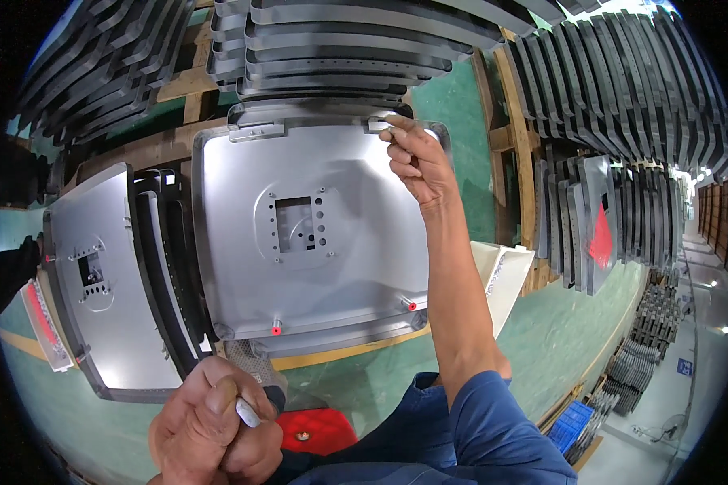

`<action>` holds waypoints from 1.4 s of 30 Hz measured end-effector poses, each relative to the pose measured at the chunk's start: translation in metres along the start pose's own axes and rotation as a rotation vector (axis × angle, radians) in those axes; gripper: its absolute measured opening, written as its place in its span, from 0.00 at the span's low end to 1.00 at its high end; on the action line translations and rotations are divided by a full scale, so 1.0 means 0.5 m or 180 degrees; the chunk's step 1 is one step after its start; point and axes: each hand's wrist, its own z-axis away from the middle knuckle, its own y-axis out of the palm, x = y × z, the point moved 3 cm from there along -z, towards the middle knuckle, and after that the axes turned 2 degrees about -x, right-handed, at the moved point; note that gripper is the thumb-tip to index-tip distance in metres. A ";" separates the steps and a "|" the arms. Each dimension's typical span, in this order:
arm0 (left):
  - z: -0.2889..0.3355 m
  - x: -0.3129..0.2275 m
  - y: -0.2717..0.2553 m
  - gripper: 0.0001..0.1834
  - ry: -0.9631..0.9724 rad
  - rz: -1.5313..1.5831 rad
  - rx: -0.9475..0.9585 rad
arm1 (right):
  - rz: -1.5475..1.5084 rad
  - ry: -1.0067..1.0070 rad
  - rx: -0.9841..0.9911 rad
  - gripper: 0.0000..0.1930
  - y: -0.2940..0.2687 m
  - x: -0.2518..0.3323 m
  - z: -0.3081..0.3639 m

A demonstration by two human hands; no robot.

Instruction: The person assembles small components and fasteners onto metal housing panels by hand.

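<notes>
In front of me lies a large silver sheet-metal panel (356, 242) with a raised rim, rounded corners and a square cutout in its middle. Two short posts with red tips (277, 327) stand along its near edge. My right hand (416, 158) reaches over its far right corner, thumb and forefinger pinched by a small metal bracket (378, 125); what they hold is too small to name. A matching bracket (257, 132) sits at the far left. Close to me, my left hand (210, 424) is closed, with a small silvery metal piece (248, 414) poking out.
A similar panel (137, 299) leans at the left, a dark-sleeved arm (16, 271) beside it. Stacked metal panels (340, 56) fill the far side and right on wooden pallets (514, 145). White bins (505, 283) flank the work. A red padded seat (319, 428) is near me.
</notes>
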 end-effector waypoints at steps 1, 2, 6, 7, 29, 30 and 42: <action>-0.011 0.009 0.000 0.14 -0.0084 -0.0001 0.0027 | 0.0100 0.0008 -0.0075 0.06 -0.012 0.008 0.010; -0.022 0.018 0.000 0.14 -0.0136 0.0025 0.0088 | 0.0198 0.0016 -0.0151 0.07 -0.027 0.017 0.020; -0.004 0.006 0.001 0.13 -0.0034 -0.0034 0.0035 | 0.0058 0.0298 0.0131 0.10 -0.009 0.000 0.012; -0.006 0.007 0.000 0.13 -0.0057 -0.0042 0.0043 | 0.0040 0.0320 0.0134 0.08 -0.012 0.002 0.016; -0.016 0.012 -0.002 0.17 -0.0060 -0.0159 0.0176 | 0.3366 -0.1034 -0.1795 0.12 -0.095 0.050 -0.037; -0.017 0.013 -0.003 0.17 -0.0021 -0.0138 0.0208 | 0.3643 -0.1335 -0.1812 0.12 -0.091 0.051 -0.041; -0.017 0.016 -0.007 0.14 -0.0211 -0.0092 0.0250 | 0.4714 -0.1223 -0.1812 0.11 -0.088 0.038 -0.069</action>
